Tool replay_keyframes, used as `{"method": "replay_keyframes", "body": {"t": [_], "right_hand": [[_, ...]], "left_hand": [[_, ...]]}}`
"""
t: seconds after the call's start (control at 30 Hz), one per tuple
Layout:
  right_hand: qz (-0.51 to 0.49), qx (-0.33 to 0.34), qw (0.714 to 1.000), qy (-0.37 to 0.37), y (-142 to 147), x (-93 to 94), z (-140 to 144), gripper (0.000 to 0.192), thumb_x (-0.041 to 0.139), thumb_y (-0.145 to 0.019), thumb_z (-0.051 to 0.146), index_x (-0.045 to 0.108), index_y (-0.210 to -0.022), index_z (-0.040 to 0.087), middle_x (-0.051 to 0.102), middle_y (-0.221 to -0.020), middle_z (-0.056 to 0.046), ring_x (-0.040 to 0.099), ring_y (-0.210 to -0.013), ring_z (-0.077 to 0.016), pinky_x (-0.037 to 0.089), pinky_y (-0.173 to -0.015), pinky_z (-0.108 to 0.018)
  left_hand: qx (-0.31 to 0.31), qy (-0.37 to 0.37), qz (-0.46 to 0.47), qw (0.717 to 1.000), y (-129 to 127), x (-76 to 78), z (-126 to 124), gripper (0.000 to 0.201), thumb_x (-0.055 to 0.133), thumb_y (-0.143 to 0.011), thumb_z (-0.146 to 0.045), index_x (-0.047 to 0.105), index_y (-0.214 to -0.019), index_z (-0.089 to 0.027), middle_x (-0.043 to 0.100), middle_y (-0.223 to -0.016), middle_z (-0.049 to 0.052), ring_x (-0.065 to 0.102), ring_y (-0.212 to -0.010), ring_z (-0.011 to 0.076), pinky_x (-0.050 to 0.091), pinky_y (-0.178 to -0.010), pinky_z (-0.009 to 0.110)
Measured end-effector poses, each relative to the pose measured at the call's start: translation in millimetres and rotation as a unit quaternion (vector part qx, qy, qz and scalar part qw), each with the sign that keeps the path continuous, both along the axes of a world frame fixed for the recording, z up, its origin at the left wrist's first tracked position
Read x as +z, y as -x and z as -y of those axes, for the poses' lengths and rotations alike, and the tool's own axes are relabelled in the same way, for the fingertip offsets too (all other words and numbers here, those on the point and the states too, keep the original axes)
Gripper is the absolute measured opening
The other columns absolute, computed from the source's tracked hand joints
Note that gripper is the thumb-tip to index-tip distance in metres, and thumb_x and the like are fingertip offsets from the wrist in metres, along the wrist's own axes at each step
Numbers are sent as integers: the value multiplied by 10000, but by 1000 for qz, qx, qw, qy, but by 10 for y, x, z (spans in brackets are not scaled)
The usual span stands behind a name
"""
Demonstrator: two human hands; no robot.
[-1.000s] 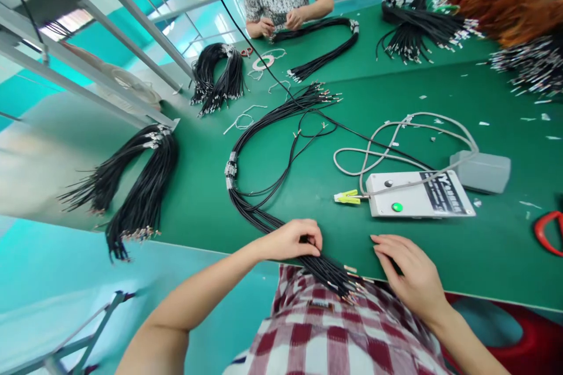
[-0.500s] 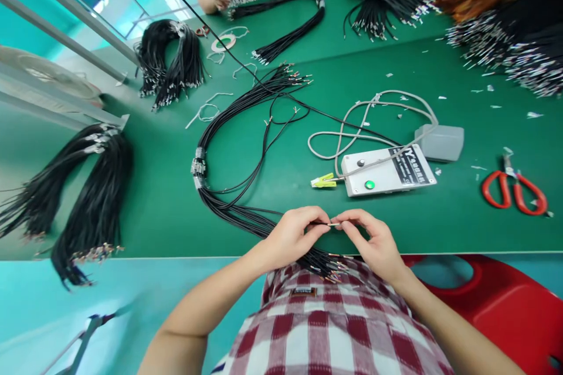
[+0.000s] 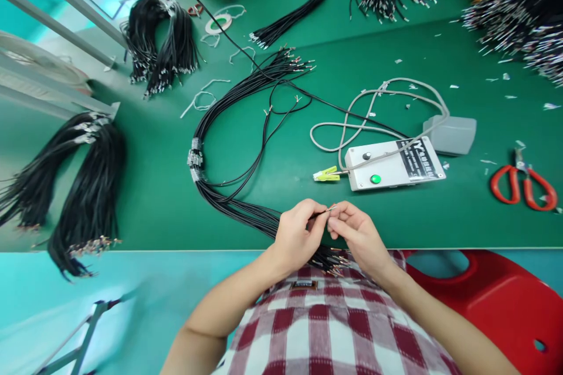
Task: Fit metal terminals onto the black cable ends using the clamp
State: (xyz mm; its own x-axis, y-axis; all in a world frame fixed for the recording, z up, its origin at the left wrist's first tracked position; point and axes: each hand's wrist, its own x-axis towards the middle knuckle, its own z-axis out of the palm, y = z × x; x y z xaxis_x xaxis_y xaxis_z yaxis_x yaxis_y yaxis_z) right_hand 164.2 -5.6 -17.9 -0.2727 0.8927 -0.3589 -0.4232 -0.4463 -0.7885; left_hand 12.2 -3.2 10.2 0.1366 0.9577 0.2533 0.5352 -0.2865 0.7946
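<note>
**Two hands meet over a single wire end**

At the green table's (image 3: 440, 222) near edge, the left hand (image 3: 295, 238) pinches one black wire (image 3: 317, 214) by its tip, wrist bent inward. The right hand (image 3: 355, 234) curls fingers toward the same metal end, apparently gripping it. The wire bundle (image 3: 237, 211) trails beneath both wrists.

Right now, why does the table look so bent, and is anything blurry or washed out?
Head view: the wide lens bows the green table edge and stretches the corners. The left hand, right hand and the single wire pinched between them are sharp. The wire bundles at top right smear. Daylight washes out the top left. Lighting is even, with soft shadows.
</note>
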Motion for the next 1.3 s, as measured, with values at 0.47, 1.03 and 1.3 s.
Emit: {"method": "replay_keyframes", "body": {"t": [0.47, 1.03, 1.3], "right_hand": [[-25, 14, 999, 25, -33, 103, -199, 242, 798, -752, 398, 656, -812, 210, 547, -684, 33, 454, -621, -111, 379, -611, -261], [-45, 36, 997, 54, -74, 32, -198, 235, 797, -751, 419, 709, -787, 204, 596, -676, 11, 498, -638, -114, 414, -615, -254], [61, -18, 996, -67, -79, -23, -119, 173, 765, -811, 380, 694, -864, 231, 636, -773, 11, 539, -645, -115, 458, -646, -272]], "left_hand": [[-6, 40, 49, 998, 4, -47, 0, 95, 608, -908, -154, 626, -816, -168, 661, -722, 4, 592, -618, 95, 484, -584, 190], [-10, 92, 117, 989, 25, -79, -3, 59, 638, -908, -169, 635, -849, -165, 706, -757, 0, 664, -653, 87, 532, -619, 163], [16, 104, 100, 989, 16, -50, 22, 78, 644, -901, -187, 628, -828, -166, 718, -763, 13, 671, -645, 103, 526, -596, 180]]}}
